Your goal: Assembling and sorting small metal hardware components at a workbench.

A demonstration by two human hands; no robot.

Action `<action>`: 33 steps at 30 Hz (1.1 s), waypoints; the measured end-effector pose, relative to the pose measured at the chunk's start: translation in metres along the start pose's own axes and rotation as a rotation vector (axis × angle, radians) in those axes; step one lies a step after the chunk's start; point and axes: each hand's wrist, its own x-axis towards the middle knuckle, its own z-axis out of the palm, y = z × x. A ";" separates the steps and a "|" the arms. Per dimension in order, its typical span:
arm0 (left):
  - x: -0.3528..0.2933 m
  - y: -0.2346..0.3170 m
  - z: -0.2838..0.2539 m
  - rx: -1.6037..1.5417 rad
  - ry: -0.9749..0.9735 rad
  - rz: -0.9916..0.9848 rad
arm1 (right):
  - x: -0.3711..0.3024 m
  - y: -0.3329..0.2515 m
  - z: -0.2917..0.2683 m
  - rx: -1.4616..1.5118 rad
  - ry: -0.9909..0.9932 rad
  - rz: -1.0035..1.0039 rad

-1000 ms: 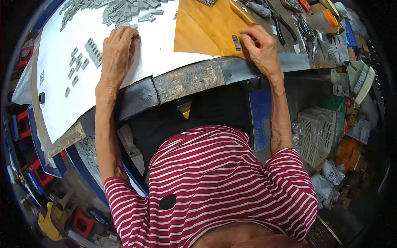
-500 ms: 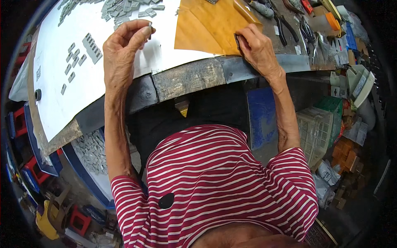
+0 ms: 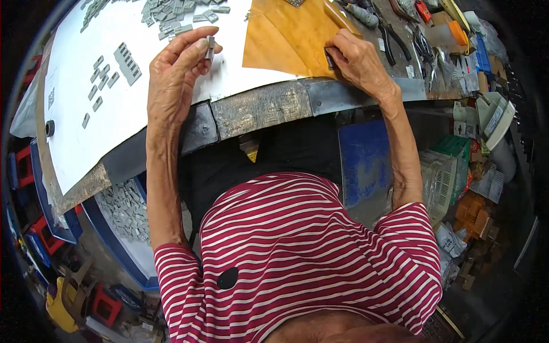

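Note:
Thumb and fingers of my left hand (image 3: 173, 77) pinch a small grey rectangular metal piece (image 3: 210, 48), held above the white sheet (image 3: 123, 111). My right hand (image 3: 361, 64) is closed on a small dark block (image 3: 330, 59) at the front right of an orange-brown sheet (image 3: 280, 43); its fingers hide most of the block. To the left of my left hand, a close row of grey pieces (image 3: 127, 64) lies beside several loose grey pieces (image 3: 103, 78). Beyond that hand spreads a heap of like grey pieces (image 3: 168, 14).
Pliers (image 3: 394, 43) and other hand tools lie at the right of the bench. Along its front runs a worn edge strip (image 3: 263, 108). A black ring (image 3: 50, 128) sits at the left. Below, a blue tray (image 3: 117, 251) holds many grey pieces.
My left hand has tilted the grey piece, so more of its face shows. The right hand, still gripping the dark block, has shifted very slightly.

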 end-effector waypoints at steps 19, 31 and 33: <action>-0.001 -0.001 -0.003 -0.001 -0.043 -0.064 | 0.006 0.014 -0.006 0.090 -0.078 -0.049; -0.001 -0.003 -0.004 0.016 -0.053 -0.052 | 0.002 0.016 0.004 0.054 0.027 -0.058; 0.000 -0.003 -0.005 0.021 -0.050 -0.046 | 0.003 0.016 0.005 0.042 0.052 -0.053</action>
